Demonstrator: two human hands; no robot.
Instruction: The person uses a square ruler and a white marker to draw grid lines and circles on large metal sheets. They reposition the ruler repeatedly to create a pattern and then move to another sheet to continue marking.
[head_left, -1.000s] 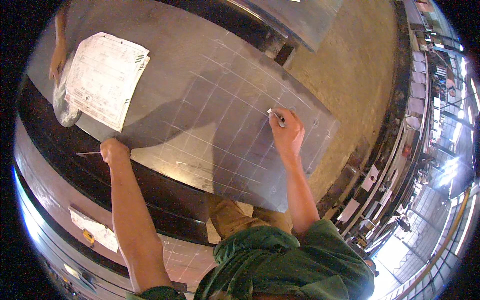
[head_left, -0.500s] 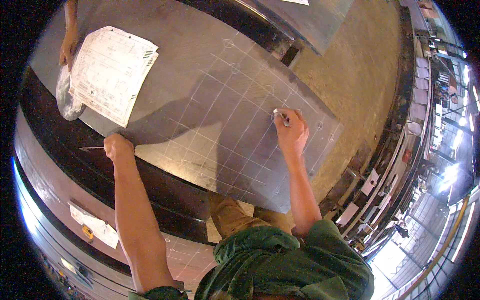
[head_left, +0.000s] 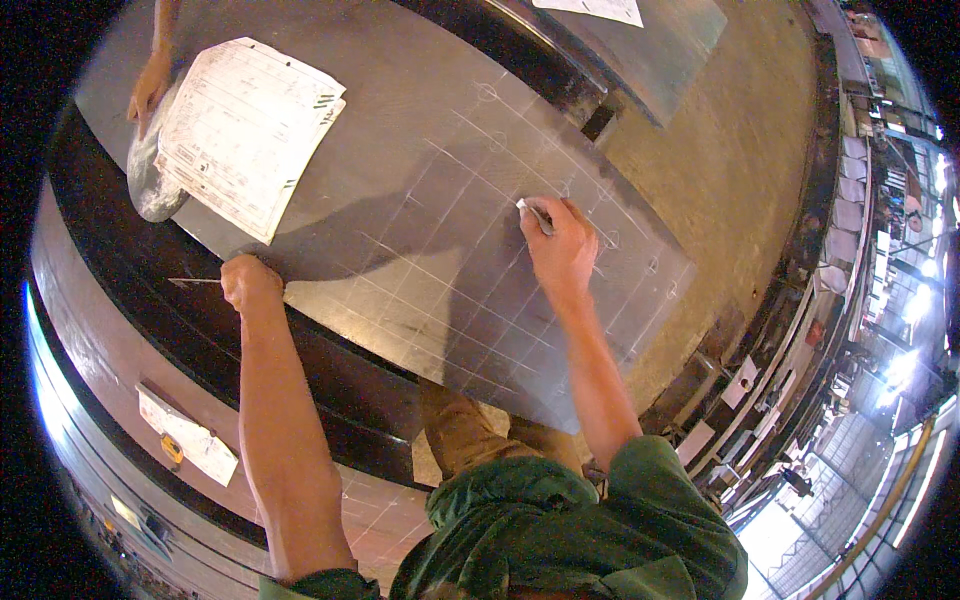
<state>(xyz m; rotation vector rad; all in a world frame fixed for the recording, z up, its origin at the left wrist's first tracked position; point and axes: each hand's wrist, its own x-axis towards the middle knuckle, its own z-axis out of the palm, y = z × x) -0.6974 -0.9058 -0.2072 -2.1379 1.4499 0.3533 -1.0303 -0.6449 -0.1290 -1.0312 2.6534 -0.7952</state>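
A dark metal plate (head_left: 400, 130) lies in front of me, marked with a white grid of lines and several small circles. Over the grid, my right hand (head_left: 562, 250) pinches a short white piece of chalk (head_left: 522, 204), its tip at or just above the surface. My left hand (head_left: 250, 283) is a fist at the plate's near left edge. Out of that fist sticks a thin pointed metal rod (head_left: 195, 281); the rest of it is hidden by the fingers.
Sheets of drawings (head_left: 250, 130) lie on the plate at left, beside a pale rounded bag-like thing (head_left: 155, 190). Another person's hand (head_left: 150, 95) is near them. Dark beams (head_left: 340, 370) run along the near side. A yellow tape measure (head_left: 172, 448) rests lower left.
My right hand has moved left across the grid with the chalk. My left fist stays at the plate's edge. The whole view has shifted slightly.
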